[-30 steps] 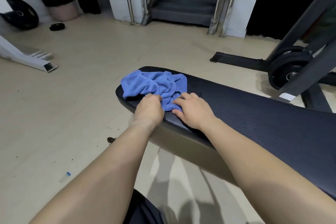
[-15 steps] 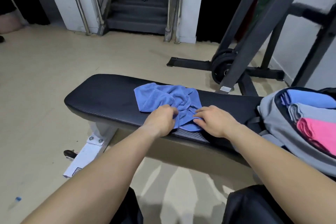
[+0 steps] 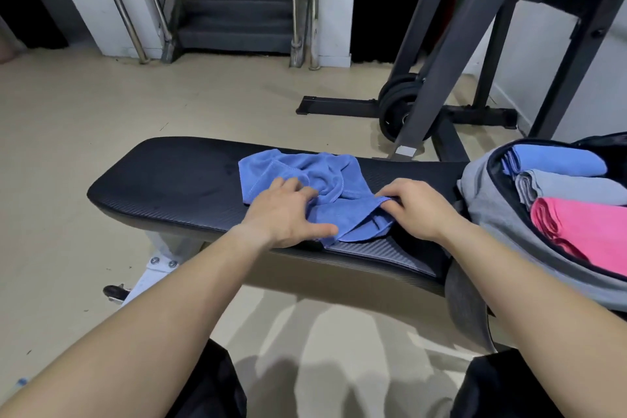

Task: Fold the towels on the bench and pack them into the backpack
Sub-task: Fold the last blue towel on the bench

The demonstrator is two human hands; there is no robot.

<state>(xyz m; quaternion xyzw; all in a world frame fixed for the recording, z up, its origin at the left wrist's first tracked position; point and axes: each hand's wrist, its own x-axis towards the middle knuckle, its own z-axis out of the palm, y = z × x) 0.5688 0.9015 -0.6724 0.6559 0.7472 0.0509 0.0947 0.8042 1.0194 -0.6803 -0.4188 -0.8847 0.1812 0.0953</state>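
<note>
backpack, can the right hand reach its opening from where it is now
Probably yes: the backpack lies open right beside the right hand, which pinches the blue towel, and nothing stands between them.

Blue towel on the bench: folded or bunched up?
Bunched, not folded: the blue towel lies in loose wrinkles on the bench, left hand resting on it, right hand pinching one edge.

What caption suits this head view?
Left hand presses, right hand pinches a crumpled blue towel on the black bench beside a grey backpack holding three folded towels.
</note>
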